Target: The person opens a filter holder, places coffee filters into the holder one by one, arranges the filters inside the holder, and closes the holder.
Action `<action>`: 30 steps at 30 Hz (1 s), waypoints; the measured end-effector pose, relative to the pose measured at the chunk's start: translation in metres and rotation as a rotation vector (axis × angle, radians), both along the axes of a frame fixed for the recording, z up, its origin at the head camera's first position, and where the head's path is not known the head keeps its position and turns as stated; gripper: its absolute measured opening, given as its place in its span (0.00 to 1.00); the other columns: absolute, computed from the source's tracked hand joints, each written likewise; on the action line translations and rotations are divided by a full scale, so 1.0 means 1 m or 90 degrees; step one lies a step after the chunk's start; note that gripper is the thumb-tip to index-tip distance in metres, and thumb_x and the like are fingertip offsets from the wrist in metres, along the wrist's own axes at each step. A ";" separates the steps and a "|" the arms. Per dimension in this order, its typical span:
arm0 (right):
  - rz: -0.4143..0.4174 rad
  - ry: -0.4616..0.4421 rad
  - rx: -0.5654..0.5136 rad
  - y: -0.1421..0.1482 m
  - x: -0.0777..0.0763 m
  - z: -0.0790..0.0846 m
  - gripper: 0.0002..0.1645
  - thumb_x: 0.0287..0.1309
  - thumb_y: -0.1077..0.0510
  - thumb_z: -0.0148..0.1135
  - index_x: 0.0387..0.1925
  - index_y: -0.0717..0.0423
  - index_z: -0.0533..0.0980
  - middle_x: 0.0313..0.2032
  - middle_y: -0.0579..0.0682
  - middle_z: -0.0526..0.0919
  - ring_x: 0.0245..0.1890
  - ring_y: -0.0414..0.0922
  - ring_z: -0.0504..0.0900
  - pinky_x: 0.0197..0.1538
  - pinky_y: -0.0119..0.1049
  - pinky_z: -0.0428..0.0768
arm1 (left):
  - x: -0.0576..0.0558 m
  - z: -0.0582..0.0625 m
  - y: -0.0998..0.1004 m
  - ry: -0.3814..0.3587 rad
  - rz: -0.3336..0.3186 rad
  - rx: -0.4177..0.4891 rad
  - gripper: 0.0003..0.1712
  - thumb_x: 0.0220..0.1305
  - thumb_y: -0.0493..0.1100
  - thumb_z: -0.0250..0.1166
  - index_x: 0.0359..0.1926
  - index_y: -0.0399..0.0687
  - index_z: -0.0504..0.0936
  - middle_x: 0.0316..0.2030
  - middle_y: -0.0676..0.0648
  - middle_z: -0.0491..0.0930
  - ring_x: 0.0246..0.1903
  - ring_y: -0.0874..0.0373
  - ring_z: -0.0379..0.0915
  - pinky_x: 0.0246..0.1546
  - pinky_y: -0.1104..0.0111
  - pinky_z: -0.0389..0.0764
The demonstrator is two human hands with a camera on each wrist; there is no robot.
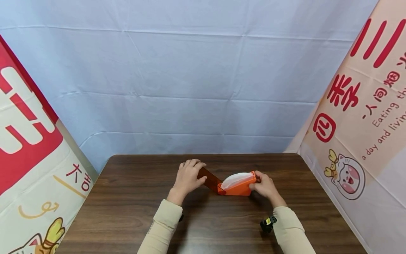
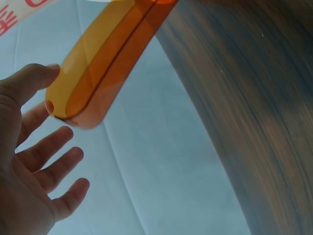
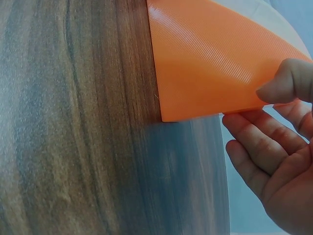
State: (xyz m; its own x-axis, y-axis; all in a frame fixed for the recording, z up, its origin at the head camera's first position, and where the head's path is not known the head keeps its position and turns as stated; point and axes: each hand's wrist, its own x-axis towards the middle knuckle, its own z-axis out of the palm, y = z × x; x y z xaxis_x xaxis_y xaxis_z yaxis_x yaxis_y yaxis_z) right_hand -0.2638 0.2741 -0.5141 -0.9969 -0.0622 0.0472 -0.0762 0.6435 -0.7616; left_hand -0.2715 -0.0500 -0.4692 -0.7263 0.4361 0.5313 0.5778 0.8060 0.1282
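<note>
Orange case (image 1: 238, 188), white contents showing, mid-table (image 1: 127, 197); translucent lid (image 1: 210, 178) swung open. Right hand (image 1: 265, 186) pinches case end; left hand (image 1: 187, 176), fingers loosely spread, props lid. Risk: case tipping, contents spilling, if either grip slackens.

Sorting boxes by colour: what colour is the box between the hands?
Orange: the box has a see-through orange lid; the right wrist view shows it best.
</note>
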 end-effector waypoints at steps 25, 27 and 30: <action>-0.004 0.000 -0.003 -0.001 0.000 0.000 0.18 0.39 0.67 0.62 0.38 0.58 0.73 0.28 0.50 0.76 0.28 0.48 0.71 0.31 0.39 0.70 | -0.008 -0.010 -0.030 -0.136 -0.058 0.089 0.23 0.57 0.53 0.65 0.51 0.48 0.79 0.47 0.48 0.78 0.45 0.53 0.74 0.44 0.56 0.73; -0.002 -0.001 -0.005 0.000 0.001 0.000 0.18 0.39 0.67 0.62 0.38 0.58 0.73 0.29 0.50 0.76 0.28 0.48 0.71 0.31 0.39 0.70 | -0.009 -0.011 -0.030 -0.143 -0.065 0.097 0.22 0.58 0.52 0.65 0.50 0.47 0.79 0.46 0.48 0.78 0.44 0.54 0.74 0.44 0.57 0.74; 0.003 -0.001 -0.009 0.000 0.001 0.000 0.18 0.40 0.67 0.62 0.39 0.59 0.73 0.29 0.51 0.76 0.28 0.48 0.71 0.31 0.39 0.70 | -0.010 -0.011 -0.030 -0.145 -0.074 0.102 0.22 0.58 0.52 0.65 0.50 0.46 0.79 0.46 0.48 0.78 0.43 0.54 0.75 0.43 0.60 0.75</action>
State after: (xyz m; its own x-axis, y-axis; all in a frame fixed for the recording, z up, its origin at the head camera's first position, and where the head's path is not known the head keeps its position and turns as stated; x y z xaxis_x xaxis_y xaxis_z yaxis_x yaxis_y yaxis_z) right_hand -0.2628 0.2737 -0.5142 -0.9968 -0.0657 0.0465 -0.0776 0.6326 -0.7706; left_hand -0.2811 -0.0798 -0.4807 -0.7854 0.4467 0.4286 0.6061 0.6956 0.3857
